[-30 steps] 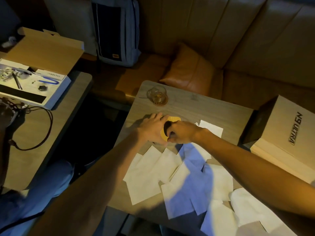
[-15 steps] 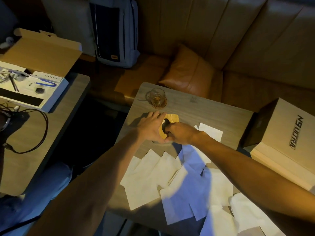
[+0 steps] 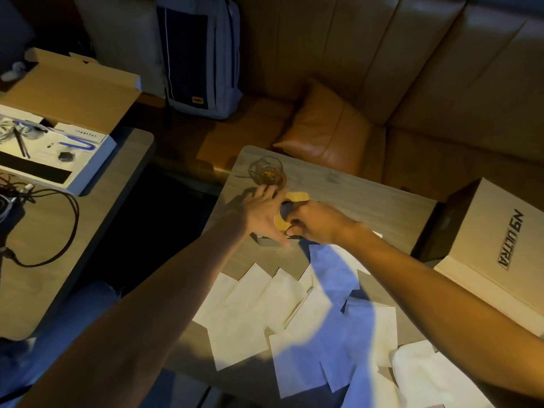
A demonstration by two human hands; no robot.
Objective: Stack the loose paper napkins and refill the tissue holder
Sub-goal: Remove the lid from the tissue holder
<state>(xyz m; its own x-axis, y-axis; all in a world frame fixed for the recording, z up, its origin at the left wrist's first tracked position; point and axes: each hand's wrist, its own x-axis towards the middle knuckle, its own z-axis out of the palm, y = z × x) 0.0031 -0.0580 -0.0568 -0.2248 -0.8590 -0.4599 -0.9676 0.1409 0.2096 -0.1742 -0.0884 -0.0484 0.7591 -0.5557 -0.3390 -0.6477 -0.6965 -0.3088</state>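
Two hands meet over the tissue holder (image 3: 281, 223), a small box with a pale wooden lid and a dark oval slot, near the table's (image 3: 368, 198) far left corner. Left hand (image 3: 265, 214) lies spread, fingers straight, flat against the holder's left side. Since a second ago that hand has slid lower along the box, steadying it, so opening looks underway. Right hand (image 3: 318, 222) curls fingers round the lid's right edge, thumb by the slot. Loose paper napkins (image 3: 265, 307), thin, matte, square, lie overlapping just nearer than both hands, unstacked. Glass tumbler (image 3: 267, 172) sits just beyond the left fingertips.
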